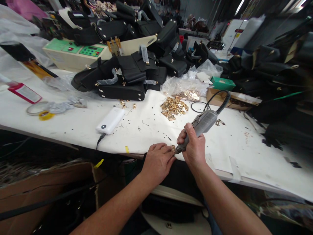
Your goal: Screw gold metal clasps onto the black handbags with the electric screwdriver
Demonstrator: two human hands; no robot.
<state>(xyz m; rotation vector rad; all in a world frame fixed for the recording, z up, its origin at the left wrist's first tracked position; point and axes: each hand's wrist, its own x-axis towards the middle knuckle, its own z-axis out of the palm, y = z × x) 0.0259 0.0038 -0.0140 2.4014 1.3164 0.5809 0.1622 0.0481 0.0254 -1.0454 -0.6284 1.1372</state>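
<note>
My right hand is wrapped round a grey rotary tool, pen-fashion, with its black flexible cable running back over the table. The tool's tip points down-left at a small gold metal piece at the table's front edge. My left hand rests knuckles-up beside it, fingers pinched on that piece. A heap of gold metal fittings lies a little further back on the white table.
A white power bank with a cable lies left of centre. Black handbags are piled behind, with a cream machine at back left, plastic bags, a green box and a cardboard tray. Tape rolls lie left.
</note>
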